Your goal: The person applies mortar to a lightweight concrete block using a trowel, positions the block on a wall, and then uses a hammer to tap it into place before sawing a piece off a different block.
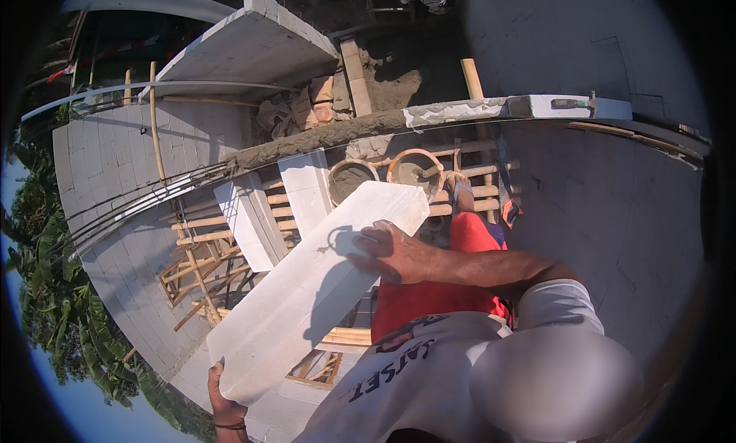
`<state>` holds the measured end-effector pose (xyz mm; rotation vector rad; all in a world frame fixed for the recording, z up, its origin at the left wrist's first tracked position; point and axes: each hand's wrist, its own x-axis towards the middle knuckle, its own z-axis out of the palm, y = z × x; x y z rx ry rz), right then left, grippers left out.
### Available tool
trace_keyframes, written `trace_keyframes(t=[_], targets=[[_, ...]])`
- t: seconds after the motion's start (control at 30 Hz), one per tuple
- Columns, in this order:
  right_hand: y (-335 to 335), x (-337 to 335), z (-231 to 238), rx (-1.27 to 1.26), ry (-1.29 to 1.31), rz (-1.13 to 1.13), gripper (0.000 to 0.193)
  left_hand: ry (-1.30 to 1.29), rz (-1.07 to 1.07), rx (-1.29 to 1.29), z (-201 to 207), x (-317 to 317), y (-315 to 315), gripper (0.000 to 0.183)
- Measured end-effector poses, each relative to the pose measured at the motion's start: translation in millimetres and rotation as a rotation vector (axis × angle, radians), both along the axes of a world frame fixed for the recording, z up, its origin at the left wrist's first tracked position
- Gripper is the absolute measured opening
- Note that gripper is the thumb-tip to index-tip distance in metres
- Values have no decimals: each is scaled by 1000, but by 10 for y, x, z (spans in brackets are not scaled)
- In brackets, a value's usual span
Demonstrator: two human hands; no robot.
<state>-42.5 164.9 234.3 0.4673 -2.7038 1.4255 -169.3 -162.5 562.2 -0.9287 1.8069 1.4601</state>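
held block point(310, 286): one, white; i observe it slanting between the hands
left hand point(226, 401): curled onto its lower end
right hand point(395, 251): half-spread over its upper face
buckets point(392, 165): two, beyond it
slabs point(305, 186): two, nearby

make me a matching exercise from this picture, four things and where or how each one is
1. left hand
2. right hand
3. orange-rimmed bucket
4. hand tool

A. lying on the wall-top block
B. containing a grey mix
C. at the lower-left end of the long white block
D. laid on the long white block's broad upper face

Pairs: 1-C, 2-D, 3-B, 4-A
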Motion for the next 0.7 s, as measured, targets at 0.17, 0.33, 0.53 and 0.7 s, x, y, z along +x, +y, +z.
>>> trace_keyframes(t=[0.17, 0.33, 0.53, 0.7], targets=[[949, -433, 740, 317, -11, 93, 55, -17, 18, 121, -486, -252, 35, 57], [1652, -836, 975, 521, -37, 41, 79, -87, -68, 262, -1285, -1038, 213, 55], [2309, -1259, 1110, 747, -218, 10, 86, -269, -293, 352, -2469, -2351, 910, 54], [2613, -1522, 811, 890, -130, -84, 87, -181, -404, 409, -3528, -2936, 1628, 45]])
